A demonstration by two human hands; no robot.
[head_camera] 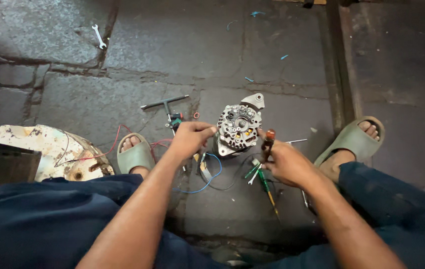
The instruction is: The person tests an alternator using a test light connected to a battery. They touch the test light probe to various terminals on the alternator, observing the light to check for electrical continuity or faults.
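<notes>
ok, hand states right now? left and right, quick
Left hand: closed, gripping the edge of the grey metal alternator on the floor.
Right hand: closed around a red-brown-handled tool, tip toward the alternator.

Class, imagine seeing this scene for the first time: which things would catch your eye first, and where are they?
The grey alternator stands out at the centre of the stone floor, steadied by the left hand. Beside it the right hand grips a red-handled screwdriver. Red and blue wires trail around the green sandals, and a lone wrench lies far off at upper left.
</notes>
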